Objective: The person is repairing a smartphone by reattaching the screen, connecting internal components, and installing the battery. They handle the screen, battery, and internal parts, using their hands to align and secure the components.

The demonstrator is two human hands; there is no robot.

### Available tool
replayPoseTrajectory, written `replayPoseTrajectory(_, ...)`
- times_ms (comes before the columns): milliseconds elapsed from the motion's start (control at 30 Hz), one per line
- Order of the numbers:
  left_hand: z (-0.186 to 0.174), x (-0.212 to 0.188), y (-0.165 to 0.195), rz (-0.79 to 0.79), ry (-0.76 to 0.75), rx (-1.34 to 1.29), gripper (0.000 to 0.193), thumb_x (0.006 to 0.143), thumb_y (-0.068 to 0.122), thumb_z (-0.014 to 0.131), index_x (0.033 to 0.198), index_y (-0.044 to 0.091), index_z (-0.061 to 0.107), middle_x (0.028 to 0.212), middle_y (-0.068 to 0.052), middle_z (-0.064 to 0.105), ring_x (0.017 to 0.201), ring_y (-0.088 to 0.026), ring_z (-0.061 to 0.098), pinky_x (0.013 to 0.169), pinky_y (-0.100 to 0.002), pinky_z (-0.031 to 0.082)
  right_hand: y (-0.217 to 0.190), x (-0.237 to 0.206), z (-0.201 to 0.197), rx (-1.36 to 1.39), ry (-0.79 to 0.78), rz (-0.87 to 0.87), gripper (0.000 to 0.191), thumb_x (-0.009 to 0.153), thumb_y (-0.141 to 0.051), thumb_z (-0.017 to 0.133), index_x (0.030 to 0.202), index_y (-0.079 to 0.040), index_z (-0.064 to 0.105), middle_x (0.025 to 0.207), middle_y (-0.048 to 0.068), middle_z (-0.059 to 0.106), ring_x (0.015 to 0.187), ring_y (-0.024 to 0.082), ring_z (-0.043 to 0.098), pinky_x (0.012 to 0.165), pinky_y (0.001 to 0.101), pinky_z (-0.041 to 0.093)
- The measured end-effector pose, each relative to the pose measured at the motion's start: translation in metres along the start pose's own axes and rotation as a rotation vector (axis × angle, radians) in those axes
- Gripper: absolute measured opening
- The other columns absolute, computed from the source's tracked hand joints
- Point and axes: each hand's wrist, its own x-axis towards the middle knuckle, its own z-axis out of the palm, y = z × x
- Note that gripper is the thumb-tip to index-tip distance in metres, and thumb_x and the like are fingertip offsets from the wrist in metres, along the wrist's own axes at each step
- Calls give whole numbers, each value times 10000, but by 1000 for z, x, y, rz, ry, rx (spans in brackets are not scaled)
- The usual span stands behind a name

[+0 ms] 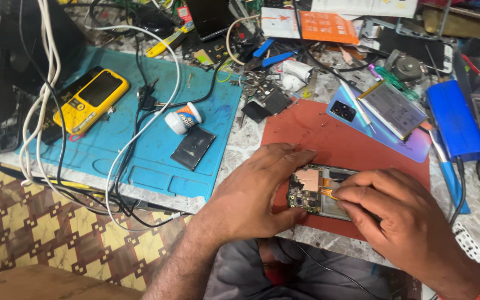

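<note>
An opened phone (319, 191), back cover off with circuit board and copper shield exposed, is laid on a red mat (329, 136) at the desk's near edge. It is gripped at its left end by the left hand (251, 194), thumb along the top edge and fingers curled under the near edge, so the fingers are closed around the phone body. The right hand (404, 222) is placed at the phone's right side; its fingers are pinched narrow on a thin tool with an orange tip (327, 193), the tip touching the board just right of the copper shield. An orange band is seen on the right wrist.

Behind the red mat a phone back cover (343, 111) with camera cutout and a flat battery (393, 108) are lain, overlapping. A blue box (455, 119) is set right of them. To the left a blue work mat (156, 150) is spread on the marble desk (240, 141); on it are found a yellow handset (91, 99), a small white jar (183, 119) tipped on its side, and a dark flat panel (194, 147) just beside the jar. White and black cables (140, 128) are draped across the blue mat. Blue-handled tweezers (270, 55) and small parts are scattered at the back, near an orange paper pack (329, 26).
</note>
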Motion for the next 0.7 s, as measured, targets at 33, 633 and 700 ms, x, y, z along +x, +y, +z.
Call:
replayPoseTrajectory(33,0,0,0,-3,4,-3,867,700,242,864,1470,68,505,1431,-186,582,1412,-373,477,1166,-452,392,0,0,1,-14,-18,5,188,740,-122,806,917,-95,750,905,11,697,820,221,657,719,388,526)
replayPoseTrajectory(633,1,1,2,-18,0,14,883,686,265,866,1471,85,502,1421,-149,593,1342,-339,529,1110,-431,443,8,-9,5,-70,-88,-137,532,660,23,729,1160,-156,748,966,7,663,885,239,636,753,394,525)
replayPoseTrajectory(700,1,1,2,-11,5,15,882,687,266,865,1471,86,502,1423,-149,592,1347,-339,527,1113,-431,441,8,-10,6,-81,-77,-147,529,662,25,728,1155,-163,749,965,6,659,881,242,633,751,396,524)
